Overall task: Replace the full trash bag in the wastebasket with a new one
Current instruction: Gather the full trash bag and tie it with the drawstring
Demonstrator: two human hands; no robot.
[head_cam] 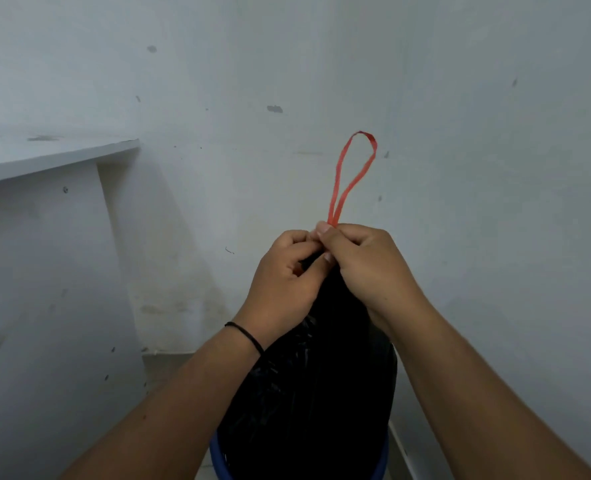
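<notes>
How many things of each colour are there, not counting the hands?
Black: 2, the bag and the wristband
Red: 1, the loop
Blue: 1, the bin
White: 1, the shelf
Total: 5

A full black plastic trash bag (315, 393) is sitting in a round blue wastebasket (380, 467), its gathered neck rising between the left hand (287, 271) and right hand (363, 261). A red drawstring loop (351, 178) is standing above the hands. A white shelf (45, 154) is projecting at left.
</notes>
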